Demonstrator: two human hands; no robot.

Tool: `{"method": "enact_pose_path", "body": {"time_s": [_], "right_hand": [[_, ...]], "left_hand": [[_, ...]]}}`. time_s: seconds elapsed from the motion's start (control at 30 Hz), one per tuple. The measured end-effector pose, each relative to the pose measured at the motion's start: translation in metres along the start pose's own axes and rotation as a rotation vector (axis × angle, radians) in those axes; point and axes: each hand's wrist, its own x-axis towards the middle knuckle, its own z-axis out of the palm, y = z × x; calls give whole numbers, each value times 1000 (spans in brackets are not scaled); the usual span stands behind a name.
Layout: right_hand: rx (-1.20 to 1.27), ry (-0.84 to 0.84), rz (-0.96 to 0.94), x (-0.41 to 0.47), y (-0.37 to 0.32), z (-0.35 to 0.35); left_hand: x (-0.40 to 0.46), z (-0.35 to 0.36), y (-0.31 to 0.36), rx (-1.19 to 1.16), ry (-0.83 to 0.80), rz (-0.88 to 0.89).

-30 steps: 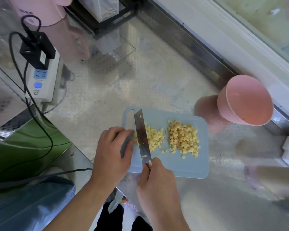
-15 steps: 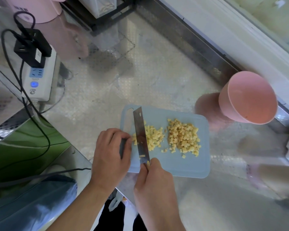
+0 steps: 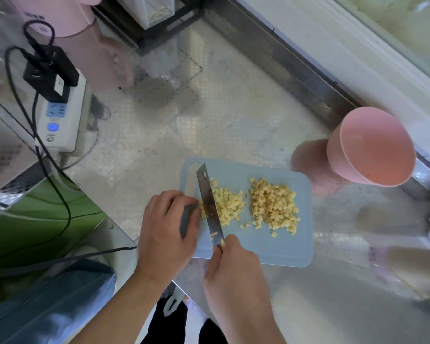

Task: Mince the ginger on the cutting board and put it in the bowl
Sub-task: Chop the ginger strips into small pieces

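Mincing ginger (image 3: pixel 230 203) on cutting board (image 3: pixel 278 252).
Right hand (image 3: pixel 233 266) gripping knife (image 3: pixel 209 202); left hand (image 3: pixel 168 227) curled, fingertips pinning ginger left of blade. Second diced pile at 3 o'clock; bowl (image 3: pixel 370 147) at 2 o'clock, off board.

Both bare forearms reach in from the counter's near edge. The left hand (image 3: pixel 168 227) lies knuckles up, its fingers curled with the tips pressed down beside the knife (image 3: pixel 209 202) blade. The right hand (image 3: pixel 233 271) grips the knife handle, fingers wrapped round it, just right of the left hand.
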Motion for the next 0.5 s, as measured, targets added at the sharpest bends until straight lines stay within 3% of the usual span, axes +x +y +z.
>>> {"method": "enact_pose_path", "body": {"time_s": [0.23,0.5], "right_hand": [[-21,-47,55,6,-6,2],[101,43,-15,6,1,1]], "left_hand": [[0,1,-1,4,4,8],[-1,-1,0,-29,14,-29]]}}
